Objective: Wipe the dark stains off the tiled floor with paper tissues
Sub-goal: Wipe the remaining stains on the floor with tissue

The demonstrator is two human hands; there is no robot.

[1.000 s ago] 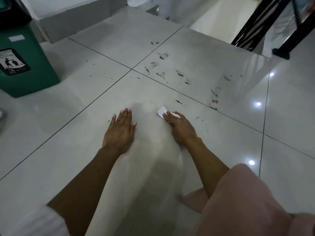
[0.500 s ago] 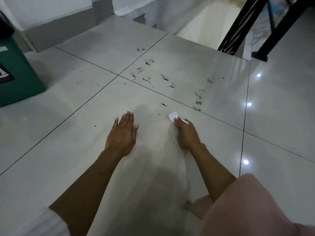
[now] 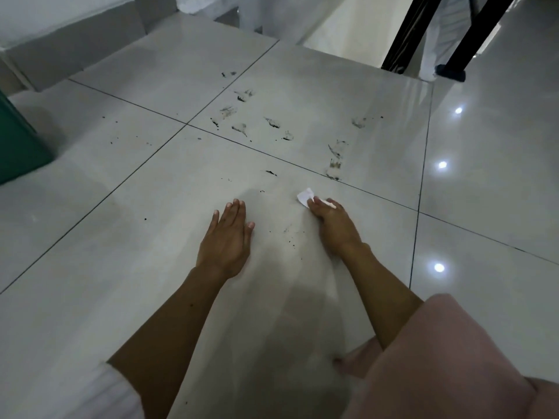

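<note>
My right hand [image 3: 332, 226] presses a small white paper tissue [image 3: 306, 196] flat against the glossy grey tiled floor [image 3: 151, 267]; only a corner of the tissue shows past my fingers. My left hand [image 3: 227, 240] lies flat on the same tile, palm down, fingers apart, holding nothing. Dark stains [image 3: 242, 128] smear the far tile beyond the grout line, with another streaky group [image 3: 334, 161] ahead of the tissue. A short dark mark [image 3: 271, 173] and fine black specks [image 3: 292, 240] lie between and near my hands.
A green bin [image 3: 18, 146] stands at the left edge. A grey wall base [image 3: 75, 46] runs along the back left. Black railing posts [image 3: 423, 31] rise at the back right beside a drop to a stairwell. My knee in pink cloth [image 3: 438, 358] is at bottom right.
My right hand slid the tissue to the right and slightly forward across the tile. The view shifted forward, so the bin moved towards the left edge. My left hand stayed planted.
</note>
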